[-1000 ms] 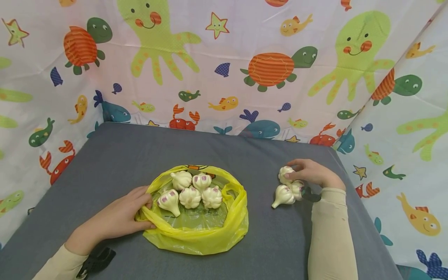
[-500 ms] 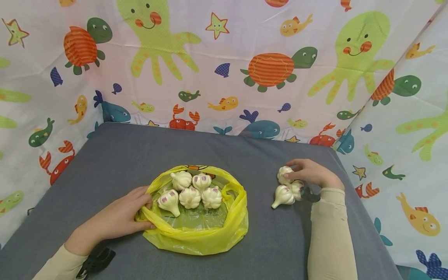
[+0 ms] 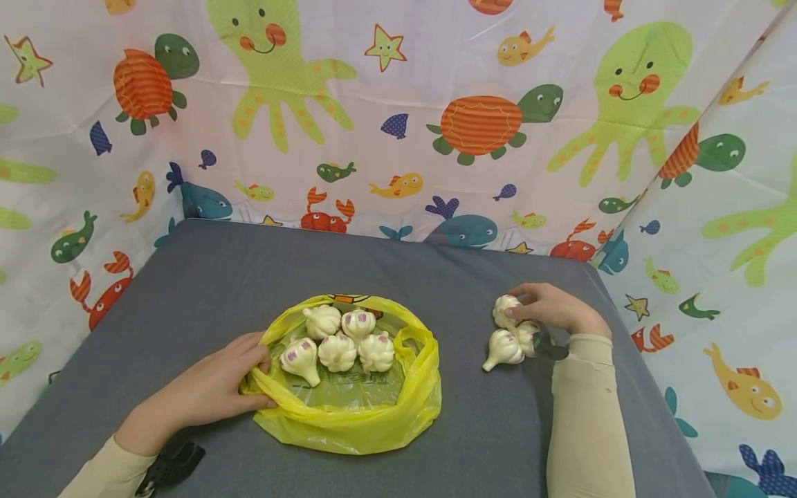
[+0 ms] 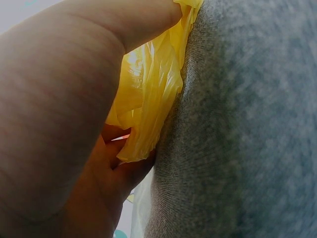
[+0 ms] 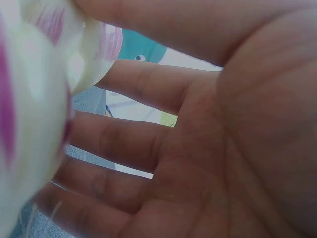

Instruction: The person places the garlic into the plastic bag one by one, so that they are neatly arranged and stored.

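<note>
On the left, my left hand [image 3: 212, 380] holds the rim of a yellow plastic bag [image 3: 349, 422], thumb on the near side and fingers at the left edge. The bag stands with its mouth wide, several white garlic bulbs [image 3: 337, 353] with purple marks lying inside. My right hand [image 3: 560, 309] pinches another garlic bulb [image 3: 506, 311] between thumb and fingers, at the right of the table. Beside it lie two more bulbs, one with its stem toward me [image 3: 503, 348] and one partly hidden under the hand [image 3: 526, 337]. In the right wrist view a bulb [image 5: 34, 104] looms close.
Grey cloth [image 3: 473, 429] covers the table. A curtain [image 3: 373, 159] printed with sea animals encloses the back and both sides. A stretch of table separates the bag from the loose bulbs. A dark strap [image 3: 174, 467] is on the left wrist.
The bulb in my right hand has shifted very slightly left, the hand along with it. My left hand and the bag stay in place.
</note>
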The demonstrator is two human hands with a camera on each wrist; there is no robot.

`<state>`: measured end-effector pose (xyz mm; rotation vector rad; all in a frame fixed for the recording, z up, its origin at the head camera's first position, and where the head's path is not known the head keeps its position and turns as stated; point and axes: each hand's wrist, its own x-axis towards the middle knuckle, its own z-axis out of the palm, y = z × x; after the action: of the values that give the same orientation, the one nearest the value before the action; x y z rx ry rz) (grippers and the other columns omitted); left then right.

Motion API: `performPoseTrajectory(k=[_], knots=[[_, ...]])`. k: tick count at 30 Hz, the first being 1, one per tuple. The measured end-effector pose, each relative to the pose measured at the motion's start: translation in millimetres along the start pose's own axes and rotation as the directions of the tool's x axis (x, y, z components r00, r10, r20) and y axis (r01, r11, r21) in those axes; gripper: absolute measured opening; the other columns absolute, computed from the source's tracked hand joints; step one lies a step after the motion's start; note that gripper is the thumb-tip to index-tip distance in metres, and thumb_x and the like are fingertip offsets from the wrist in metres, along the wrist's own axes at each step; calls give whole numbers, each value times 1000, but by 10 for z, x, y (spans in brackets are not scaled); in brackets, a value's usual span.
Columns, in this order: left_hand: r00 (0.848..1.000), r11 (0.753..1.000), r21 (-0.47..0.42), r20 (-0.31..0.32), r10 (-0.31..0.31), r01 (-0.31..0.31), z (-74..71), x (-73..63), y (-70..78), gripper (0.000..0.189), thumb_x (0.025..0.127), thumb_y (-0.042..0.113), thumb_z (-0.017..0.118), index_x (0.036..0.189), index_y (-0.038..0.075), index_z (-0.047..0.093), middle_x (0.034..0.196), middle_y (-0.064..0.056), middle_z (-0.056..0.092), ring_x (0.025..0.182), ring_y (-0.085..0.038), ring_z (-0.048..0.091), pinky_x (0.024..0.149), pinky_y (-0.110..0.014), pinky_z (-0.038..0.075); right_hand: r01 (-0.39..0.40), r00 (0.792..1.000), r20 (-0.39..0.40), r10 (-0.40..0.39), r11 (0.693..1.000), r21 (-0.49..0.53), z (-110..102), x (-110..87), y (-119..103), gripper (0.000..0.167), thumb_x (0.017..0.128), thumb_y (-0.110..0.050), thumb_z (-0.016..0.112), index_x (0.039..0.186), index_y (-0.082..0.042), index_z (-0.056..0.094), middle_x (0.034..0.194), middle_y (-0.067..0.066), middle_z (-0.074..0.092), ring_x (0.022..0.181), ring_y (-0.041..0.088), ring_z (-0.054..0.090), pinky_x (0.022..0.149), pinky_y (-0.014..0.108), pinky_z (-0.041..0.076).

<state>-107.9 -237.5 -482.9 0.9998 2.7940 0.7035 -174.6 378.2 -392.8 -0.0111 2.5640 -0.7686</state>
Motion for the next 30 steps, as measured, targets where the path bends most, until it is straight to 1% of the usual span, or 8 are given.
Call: performPoseTrajectory(k=[5, 8, 17, 22, 26, 30], knots=[[1000, 1000, 4, -6, -1, 1, 2, -4, 3, 51, 87, 68, 84, 99, 33, 50, 149, -1, 53, 128, -18, 51, 82, -34, 43, 12, 1000, 2, -12, 1000, 0, 1, 5, -5, 70, 102, -52, 73, 157, -13, 54, 151, 24, 57, 131, 42, 57, 102, 72, 48], [1000, 1000, 3, -7, -4, 4, -1, -5, 10, 51, 87, 69, 84, 99, 33, 50, 147, -1, 53, 124, -18, 50, 81, -34, 43, 19, 1000, 4, -20, 1000, 4, -2, 4, -8, 69, 102, -51, 73, 157, -12, 54, 150, 25, 57, 130, 42, 57, 101, 72, 48], [1000, 1000, -2, 3, -9, 10, -2, 5, 5, 51, 87, 72, 81, 99, 33, 50, 147, 0, 53, 119, -17, 49, 80, -33, 43, 26, 1000, -14, -26, 1000, 5, 7, -5, -5, 65, 103, -48, 74, 155, -13, 56, 148, 23, 59, 129, 41, 58, 102, 70, 48], [1000, 1000, -2, 1, -7, 7, -3, 5, -1, 51, 87, 72, 81, 99, 33, 50, 147, 0, 53, 120, -17, 49, 80, -33, 43, 27, 999, -17, -27, 1000, 4, 15, 6, -4, 65, 102, -48, 75, 154, -13, 57, 147, 22, 60, 129, 41, 58, 102, 71, 48], [1000, 1000, -3, 3, -8, 8, -6, 3, 1, 51, 87, 72, 81, 99, 33, 50, 145, 1, 53, 118, -17, 49, 80, -33, 43, 23, 1000, -20, -23, 1000, 17, 19, 16, -5, 65, 101, -49, 76, 153, -15, 58, 147, 20, 61, 127, 39, 59, 101, 69, 50], [1000, 1000, -1, 3, -13, 13, 2, -1, -1, 51, 87, 71, 82, 99, 33, 51, 147, 0, 53, 121, -18, 49, 81, -34, 43, 32, 999, -22, -32, 999, 23, 25, 32, 0, 64, 100, -50, 76, 152, -16, 59, 146, 19, 62, 125, 37, 61, 99, 66, 51]])
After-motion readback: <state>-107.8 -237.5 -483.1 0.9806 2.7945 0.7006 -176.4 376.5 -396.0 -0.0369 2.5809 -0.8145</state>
